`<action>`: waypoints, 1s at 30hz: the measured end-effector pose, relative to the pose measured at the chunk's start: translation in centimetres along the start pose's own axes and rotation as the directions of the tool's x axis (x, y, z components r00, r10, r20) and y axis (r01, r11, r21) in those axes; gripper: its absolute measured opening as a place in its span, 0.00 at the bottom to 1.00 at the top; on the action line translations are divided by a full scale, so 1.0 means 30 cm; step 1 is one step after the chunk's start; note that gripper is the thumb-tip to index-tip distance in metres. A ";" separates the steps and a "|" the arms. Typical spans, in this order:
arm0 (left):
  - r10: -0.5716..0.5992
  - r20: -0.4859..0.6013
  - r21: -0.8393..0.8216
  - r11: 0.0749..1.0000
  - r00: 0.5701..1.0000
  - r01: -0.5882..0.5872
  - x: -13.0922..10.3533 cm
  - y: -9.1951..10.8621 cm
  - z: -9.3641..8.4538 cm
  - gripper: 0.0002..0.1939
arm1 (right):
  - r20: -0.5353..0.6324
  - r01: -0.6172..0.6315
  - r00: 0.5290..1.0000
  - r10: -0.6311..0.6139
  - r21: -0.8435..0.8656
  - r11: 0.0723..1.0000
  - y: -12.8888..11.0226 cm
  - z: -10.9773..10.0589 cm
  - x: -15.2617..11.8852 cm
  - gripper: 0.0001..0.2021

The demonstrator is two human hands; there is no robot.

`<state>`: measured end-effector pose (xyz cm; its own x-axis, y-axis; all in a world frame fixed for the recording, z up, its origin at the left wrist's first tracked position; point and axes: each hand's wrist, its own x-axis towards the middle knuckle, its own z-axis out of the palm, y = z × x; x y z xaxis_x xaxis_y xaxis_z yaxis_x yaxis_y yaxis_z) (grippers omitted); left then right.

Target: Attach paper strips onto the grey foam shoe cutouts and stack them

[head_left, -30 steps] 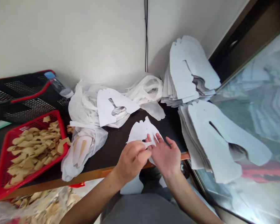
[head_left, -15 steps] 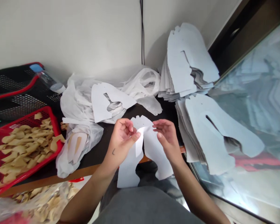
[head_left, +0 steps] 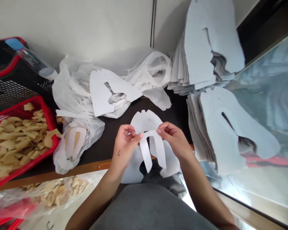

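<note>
Between my hands hangs a small white U-shaped piece [head_left: 155,138], its two legs pointing down toward me. My left hand [head_left: 126,143] pinches its upper left corner, and my right hand [head_left: 172,137] grips the upper right corner. Behind and beneath it lies a larger white arch-shaped piece [head_left: 144,117] with a notched top edge; its middle is partly hidden by the small piece and my hands. Its lower ends reach over the table's front edge toward my lap.
Red basket [head_left: 48,123] with tan curved pieces stands at left, near a black crate [head_left: 9,95] and bottle [head_left: 32,60]. White plastic bags [head_left: 72,86] and another white cutout [head_left: 99,92] lie behind. Stacks of white cutouts [head_left: 220,127] fill the right, beside a glass panel [head_left: 261,105].
My right hand has closed on the small U-shaped piece, which now spreads out between both hands with its legs visible. The camera view has shifted a little.
</note>
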<state>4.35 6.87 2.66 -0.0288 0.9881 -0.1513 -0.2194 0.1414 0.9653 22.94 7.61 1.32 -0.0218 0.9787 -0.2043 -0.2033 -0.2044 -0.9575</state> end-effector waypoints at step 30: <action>0.228 0.041 0.593 0.778 0.973 -0.207 0.131 -0.210 -0.025 0.08 | -0.117 0.034 0.980 -0.162 -0.700 0.714 0.141 0.001 0.094 0.06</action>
<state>4.87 9.83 -4.17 -0.0384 0.9959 0.0813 0.4133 -0.0583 0.9087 21.99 9.50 -3.31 0.1264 0.9896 -0.0692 0.5390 -0.1271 -0.8326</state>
